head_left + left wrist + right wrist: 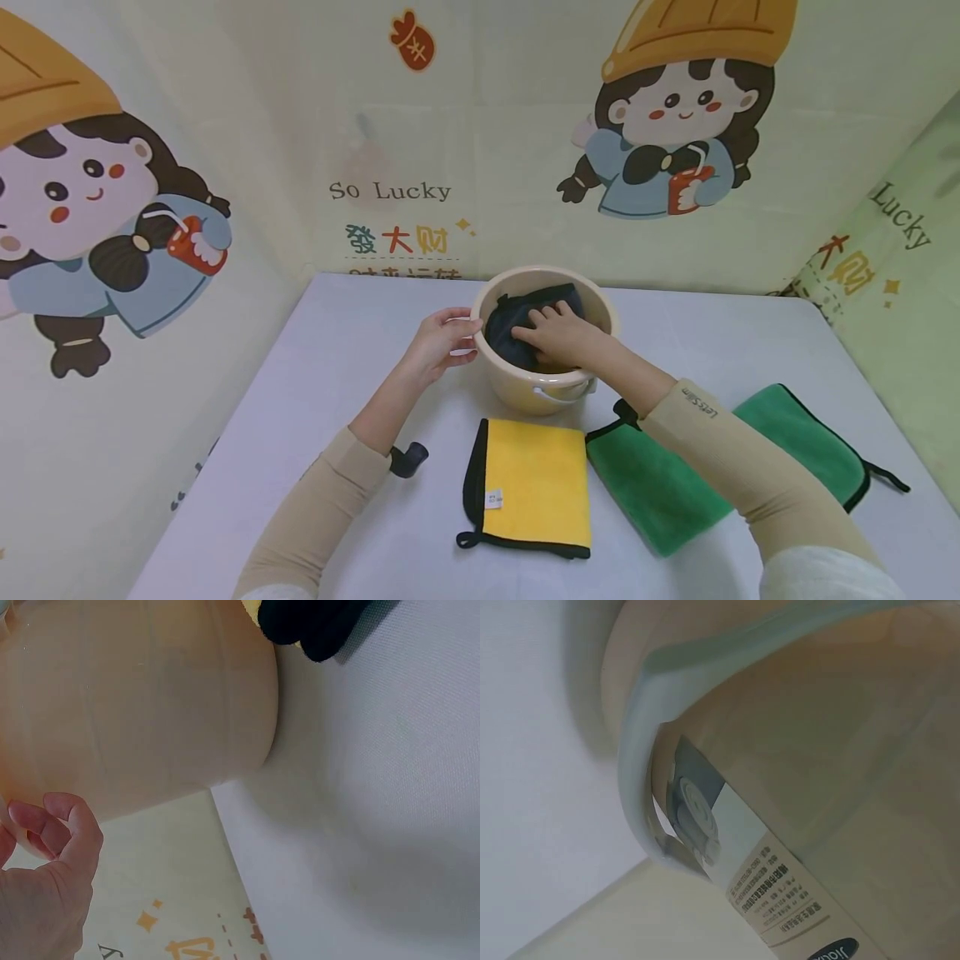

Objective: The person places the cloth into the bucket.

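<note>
Pinching the bucket (517,387) is the left hand (441,340); the right hand (567,336), fingers spread, touches dark cloth (512,327) already inside; yellow cloth (536,483) and green cloth (667,500) lie outside.

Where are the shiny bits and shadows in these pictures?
Head view: shine on the round cream plastic bucket; left wrist view: soft, wide shadow on the pale white table; right wrist view: dim, with shadow on the table beside the bucket.

On my feed I have a round beige plastic bucket (517,388) on the white tabletop (360,333), a bunched navy cloth (508,318) inside it, a square yellow cloth (536,483) before it, an oblong green cloth (660,487) right of that.
</note>
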Demonstrator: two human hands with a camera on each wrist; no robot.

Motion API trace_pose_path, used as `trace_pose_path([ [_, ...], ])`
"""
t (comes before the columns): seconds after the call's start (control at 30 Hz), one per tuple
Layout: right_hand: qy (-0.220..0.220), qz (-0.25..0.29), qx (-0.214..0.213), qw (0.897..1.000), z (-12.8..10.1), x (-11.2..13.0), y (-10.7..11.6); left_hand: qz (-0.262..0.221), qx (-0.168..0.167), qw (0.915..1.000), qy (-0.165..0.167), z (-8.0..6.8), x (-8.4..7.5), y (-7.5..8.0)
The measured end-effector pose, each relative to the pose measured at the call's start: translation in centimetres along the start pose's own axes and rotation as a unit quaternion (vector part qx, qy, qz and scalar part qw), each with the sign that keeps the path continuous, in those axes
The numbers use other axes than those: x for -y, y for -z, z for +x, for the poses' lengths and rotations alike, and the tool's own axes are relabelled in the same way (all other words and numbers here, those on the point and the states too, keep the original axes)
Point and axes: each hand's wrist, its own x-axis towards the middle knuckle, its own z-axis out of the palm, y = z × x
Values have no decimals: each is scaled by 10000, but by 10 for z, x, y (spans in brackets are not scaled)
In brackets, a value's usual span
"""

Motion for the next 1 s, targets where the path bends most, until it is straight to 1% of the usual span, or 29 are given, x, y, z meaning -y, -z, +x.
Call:
trace_pose_path([
  [0.2, 59, 2, -10, 10000, 0, -1, -1, -24, 13, 10000, 6, 0, 0, 2],
  [0.3, 66, 95, -71, 9999, 0, -2, -1, -54, 32, 10000, 9, 0, 0, 2],
  [0.37, 5, 254, -253, 9994, -1, -3, -2, -89, 53, 9999, 14, 0, 0, 2],
  [0.47, -117, 581, -719, 9957, -3, -6, -4, -149, 86, 9999, -5, 0, 0, 2],
  [0.6, -194, 958, -1410, 9852, -10, -14, -4, -166, 100, 9998, -19, -1, -1, 1],
  [0.67, -242, 1135, -1653, 9794, -17, -18, -2, -163, 89, 9998, -6, -1, -1, 1],
  [0.73, -384, 1307, -1850, 9733, -25, -23, 1, -140, 68, 9999, 4, -1, -1, 1],
  [0.93, -1218, 1661, -2086, 9561, -57, -38, 7, -53, -6, 10000, 23, -2, -1, 0],
  [1.0, -1499, 1739, -2186, 9484, -70, -42, 6, -53, -14, 10000, 49, -2, -1, 0],
])
